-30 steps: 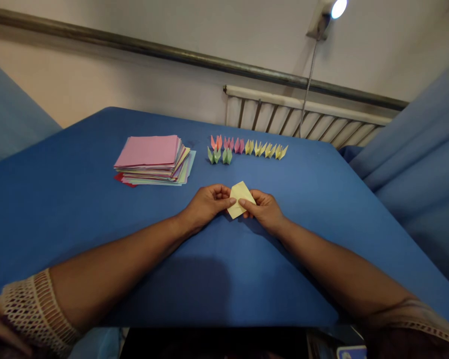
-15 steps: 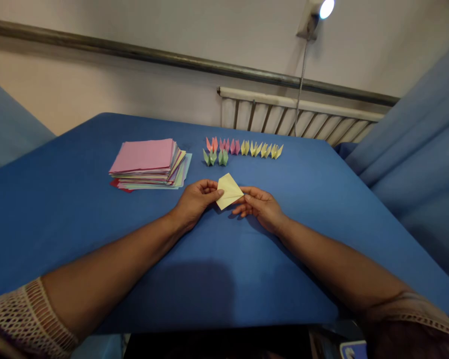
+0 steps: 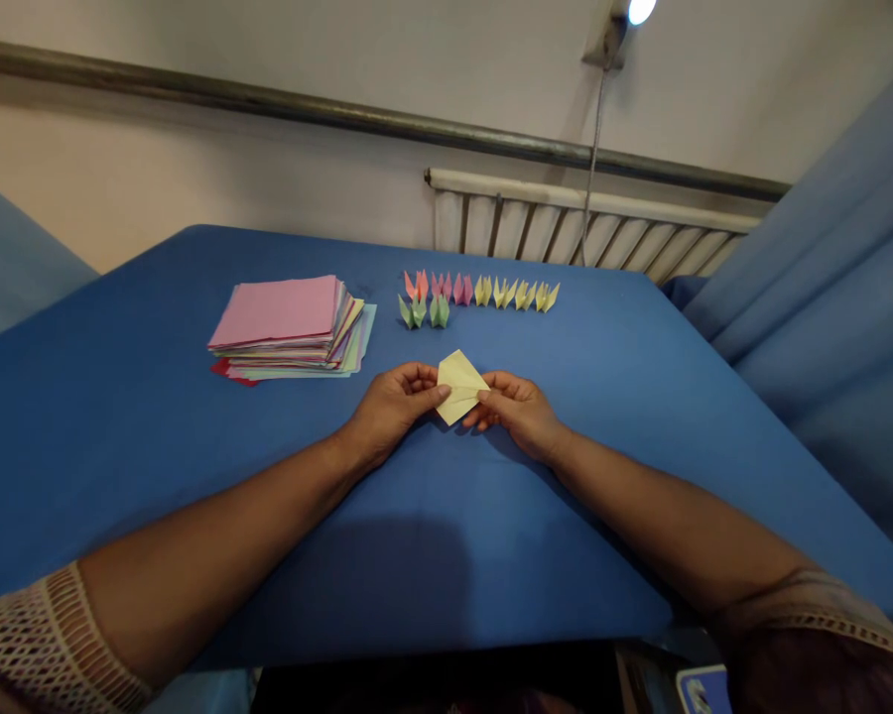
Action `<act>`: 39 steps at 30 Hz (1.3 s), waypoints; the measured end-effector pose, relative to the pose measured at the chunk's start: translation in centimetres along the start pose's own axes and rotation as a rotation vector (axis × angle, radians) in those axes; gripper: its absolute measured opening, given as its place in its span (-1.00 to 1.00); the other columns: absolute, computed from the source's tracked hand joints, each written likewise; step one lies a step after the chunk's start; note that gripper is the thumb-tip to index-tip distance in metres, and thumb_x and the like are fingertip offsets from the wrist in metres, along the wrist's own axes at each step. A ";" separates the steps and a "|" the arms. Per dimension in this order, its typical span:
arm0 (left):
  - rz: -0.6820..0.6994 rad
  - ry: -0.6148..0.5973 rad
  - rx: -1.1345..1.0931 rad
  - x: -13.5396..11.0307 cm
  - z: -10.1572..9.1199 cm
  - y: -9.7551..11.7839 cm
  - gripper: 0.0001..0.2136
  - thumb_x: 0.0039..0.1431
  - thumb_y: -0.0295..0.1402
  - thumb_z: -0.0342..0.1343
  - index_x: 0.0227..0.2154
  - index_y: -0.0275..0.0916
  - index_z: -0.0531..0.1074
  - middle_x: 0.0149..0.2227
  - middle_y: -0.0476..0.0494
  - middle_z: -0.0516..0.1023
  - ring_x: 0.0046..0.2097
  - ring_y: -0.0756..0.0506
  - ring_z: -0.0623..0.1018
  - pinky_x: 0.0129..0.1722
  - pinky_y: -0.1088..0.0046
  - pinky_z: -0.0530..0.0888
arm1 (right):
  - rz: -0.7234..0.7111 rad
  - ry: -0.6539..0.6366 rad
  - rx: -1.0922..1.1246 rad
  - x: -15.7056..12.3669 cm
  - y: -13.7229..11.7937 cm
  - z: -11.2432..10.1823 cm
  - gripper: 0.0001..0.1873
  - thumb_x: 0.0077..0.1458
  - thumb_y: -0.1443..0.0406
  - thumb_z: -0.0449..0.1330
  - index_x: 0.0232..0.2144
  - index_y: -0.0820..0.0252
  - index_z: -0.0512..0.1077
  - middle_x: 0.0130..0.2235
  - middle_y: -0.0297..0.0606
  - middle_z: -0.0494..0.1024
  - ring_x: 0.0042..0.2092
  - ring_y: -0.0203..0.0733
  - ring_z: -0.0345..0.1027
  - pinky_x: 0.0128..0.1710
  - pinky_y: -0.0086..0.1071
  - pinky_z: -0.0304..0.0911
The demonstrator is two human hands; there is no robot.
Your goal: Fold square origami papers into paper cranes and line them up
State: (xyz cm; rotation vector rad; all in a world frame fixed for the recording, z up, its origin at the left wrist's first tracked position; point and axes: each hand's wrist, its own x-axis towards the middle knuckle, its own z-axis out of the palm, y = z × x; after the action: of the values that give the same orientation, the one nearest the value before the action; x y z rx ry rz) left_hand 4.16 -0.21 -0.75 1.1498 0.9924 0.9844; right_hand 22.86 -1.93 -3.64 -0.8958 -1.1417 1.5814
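Observation:
A pale yellow folded paper (image 3: 459, 385), diamond-shaped with creases, is held just above the blue table (image 3: 156, 446). My left hand (image 3: 394, 405) pinches its left edge with thumb and forefinger. My right hand (image 3: 519, 412) pinches its right corner, fingers curled. Beyond them stands a row of small folded paper figures (image 3: 476, 295) in orange, pink and yellow, with green ones (image 3: 423, 311) in front at the left.
A stack of coloured paper sheets (image 3: 287, 322), pink on top, lies at the left of the table. A white radiator (image 3: 587, 233) runs along the wall behind. Blue cloth (image 3: 826, 258) hangs at the right. A lamp (image 3: 625, 20) shines above.
The yellow paper has turned a little between my fingers, and my right hand has closed back onto its right corner. The view has shifted slightly.

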 end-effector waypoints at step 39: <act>-0.119 -0.111 -0.037 -0.8 0.5 0.3 -0.72 0.01 -0.21 0.33 -0.43 -0.32 0.42 -0.41 -0.02 0.52 -0.38 0.06 0.54 -0.32 0.55 0.56 | 0.003 0.034 -0.252 -0.4 -0.9 0.2 -0.56 0.02 -0.05 0.25 -0.49 0.22 0.46 -0.58 -0.31 0.53 -0.59 -0.36 0.33 -0.59 -0.48 0.20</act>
State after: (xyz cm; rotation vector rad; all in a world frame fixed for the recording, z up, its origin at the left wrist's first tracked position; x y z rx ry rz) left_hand 4.38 -1.08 -0.28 1.0906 0.9391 0.8315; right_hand 23.02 -2.31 -2.67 -1.0842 -1.3361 1.4394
